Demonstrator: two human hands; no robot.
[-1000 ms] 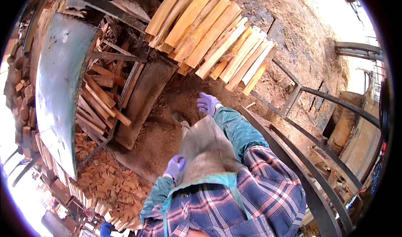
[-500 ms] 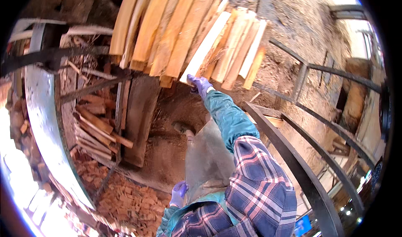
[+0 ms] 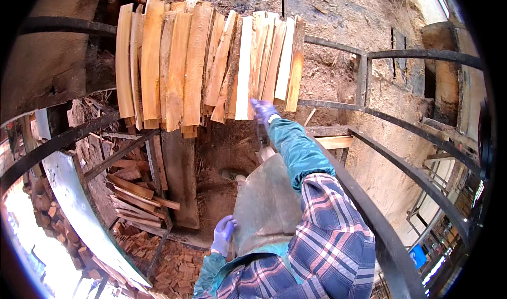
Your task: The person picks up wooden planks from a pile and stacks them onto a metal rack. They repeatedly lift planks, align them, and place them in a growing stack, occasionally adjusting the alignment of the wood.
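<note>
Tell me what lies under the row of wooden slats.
Under the wooden slats lie packed dirt ground and a dark plank. The slats cover whatever supports them. The right hand touches their lower ends.

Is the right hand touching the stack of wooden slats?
Yes, the right hand in a purple glove reaches up and its fingers rest against the lower ends of the wooden slats.

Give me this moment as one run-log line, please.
right hand: raised, touching lower ends of stacked wood planks | left hand: low beside grey apron, holding nothing | both in purple gloves
</note>
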